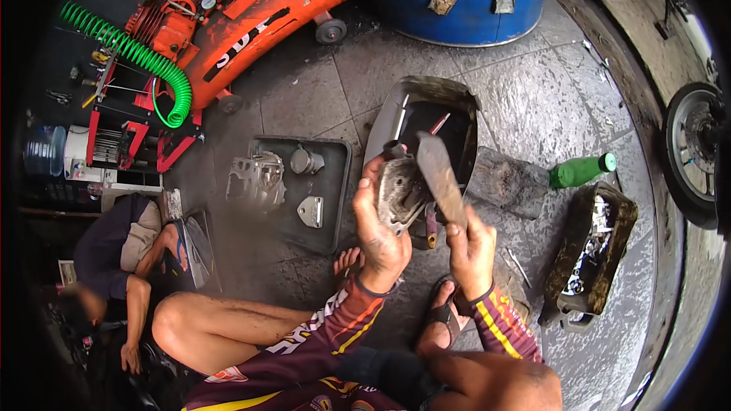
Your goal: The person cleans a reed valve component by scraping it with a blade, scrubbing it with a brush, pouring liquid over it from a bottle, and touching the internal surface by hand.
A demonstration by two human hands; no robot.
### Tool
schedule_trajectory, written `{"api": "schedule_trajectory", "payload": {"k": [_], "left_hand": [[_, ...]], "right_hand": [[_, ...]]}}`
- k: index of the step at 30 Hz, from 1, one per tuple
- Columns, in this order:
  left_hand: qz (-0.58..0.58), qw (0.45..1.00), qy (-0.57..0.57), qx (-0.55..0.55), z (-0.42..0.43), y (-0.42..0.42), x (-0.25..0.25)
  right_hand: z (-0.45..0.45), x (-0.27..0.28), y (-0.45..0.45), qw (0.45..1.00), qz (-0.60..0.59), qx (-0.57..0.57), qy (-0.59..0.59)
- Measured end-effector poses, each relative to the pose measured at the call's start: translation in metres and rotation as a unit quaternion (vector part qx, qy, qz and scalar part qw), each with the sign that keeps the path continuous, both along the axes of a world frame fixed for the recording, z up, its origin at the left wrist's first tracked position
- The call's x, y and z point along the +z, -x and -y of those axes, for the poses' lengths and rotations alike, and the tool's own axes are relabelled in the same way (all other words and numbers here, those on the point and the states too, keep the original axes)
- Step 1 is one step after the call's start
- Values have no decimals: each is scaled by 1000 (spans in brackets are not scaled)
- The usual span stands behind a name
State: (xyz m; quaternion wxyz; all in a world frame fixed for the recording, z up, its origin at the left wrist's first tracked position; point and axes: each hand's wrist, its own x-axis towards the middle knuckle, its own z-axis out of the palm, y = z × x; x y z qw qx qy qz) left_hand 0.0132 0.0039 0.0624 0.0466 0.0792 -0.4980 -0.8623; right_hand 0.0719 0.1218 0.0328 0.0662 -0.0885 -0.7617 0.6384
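Note:
My left hand (381,240) is closed around the edge of a grey metal engine cover (401,192), its hollow inner side turned up. A broad, flat, stained blade (440,179) is gripped at its lower end by my right hand (473,251). Its upper part lies close beside the cover's right edge; whether they touch I cannot tell. Just beyond both hands sits a cut-open plastic container (466,110) with dark liquid and a few tools inside. Under the cover shows a purple and yellow handle (431,232).
To the left, a black tray (344,183) holds an engine casing (263,181), a piston (306,160) and a metal plate (311,211). Rightward are a green bottle (580,171) and a parts bin (552,297). Behind stand an orange compressor (266,23) and blue drum (464,0). Another person (114,259) crouches left.

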Motion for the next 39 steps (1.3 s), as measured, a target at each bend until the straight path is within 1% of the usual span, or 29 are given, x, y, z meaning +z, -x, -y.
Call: {"api": "schedule_trajectory", "payload": {"k": [1, 2, 3, 5, 6, 8, 9, 10, 11, 12, 13, 14, 16, 18, 19, 20, 21, 22, 23, 24, 26, 27, 29, 30, 32, 34, 36, 38, 39], "left_hand": [[20, 1000, -2, -9, -3, -5, -2], [2, 999, 15, -31, -3, -6, 1], [0, 999, -4, -34, 0, -5, 5], [-27, 999, -32, -20, 7, 7, 17], [-45, 997, -46, -33, 12, 10, 19], [-8, 1000, 7, -5, 1, 4, 6], [6, 1000, 12, -9, -5, -1, 0], [21, 1000, 5, -20, -7, -4, 0], [11, 1000, 0, -22, -8, -4, 4], [2, 1000, -6, -24, -6, -4, 12], [-14, 1000, -5, -4, -1, 4, 18], [-36, 999, -25, -30, 7, 8, 21], [-26, 999, 7, -24, 3, 4, 8], [-7, 1000, 6, -10, -7, -6, 5], [-20, 999, -1, -34, -4, -4, 9], [-33, 998, -9, -54, 0, -3, 14], [-21, 999, 21, -29, 0, 1, 26], [-33, 999, -18, -33, 7, 4, 23], [-25, 999, 0, -20, 4, 7, 16], [-2, 1000, 22, -14, 0, 1, 10], [18, 998, 36, -39, -6, -13, 9], [2, 998, 27, -52, -6, -10, 10], [-25, 997, 17, -66, -2, -2, 25], [-22, 999, 15, -45, 4, 2, 28], [-27, 998, 41, -44, 2, 4, 17], [25, 998, 45, -35, -6, -7, 5], [0, 997, 60, -57, -4, -8, 6], [-13, 996, 53, -67, 0, 3, 27], [-33, 995, 16, -89, 8, 5, 27]], "right_hand": [[-5, 0, 7, 1000, 4, -1, 4], [-10, 9, 10, 1000, -1, 7, 19], [-9, 7, 2, 1000, -11, 3, -1], [-5, -18, -13, 998, -54, 1, -43], [1, -12, -11, 1000, -24, 6, -11], [3, -4, -5, 1000, -15, -10, -11], [-1, 2, 4, 1000, 15, -1, 9], [-3, 11, 8, 999, -8, -2, 31], [-3, 8, 4, 999, -26, -7, 20], [-2, 2, -5, 999, -42, -12, 7], [-1, -19, -16, 998, -44, 3, -36], [2, -31, -25, 1000, -26, 16, 0], [7, -25, -16, 999, -15, -9, -27], [-1, -4, 0, 999, -9, -7, 40], [-4, -1, -3, 999, -10, -4, 31], [-4, -7, -14, 1000, -11, -4, 28], [-3, -22, -22, 1000, -29, -2, 5], [-1, -27, -21, 999, -49, 0, -15], [2, -32, -21, 999, -53, -10, -9], [4, -22, -16, 999, -44, -13, -2], [-5, 5, 2, 997, -4, -18, 69], [-8, -1, 0, 1000, -15, -19, -1], [-6, -16, -16, 999, -43, -15, -4], [-2, -18, -17, 998, -67, -11, 0], [5, -25, -17, 999, -43, -16, 29], [1, -2, -4, 1000, -10, -15, 24], [-2, -3, -9, 1000, 5, 3, 5], [1, -23, -17, 996, -90, -8, -2], [6, -19, -14, 994, -105, -19, 16]]}}
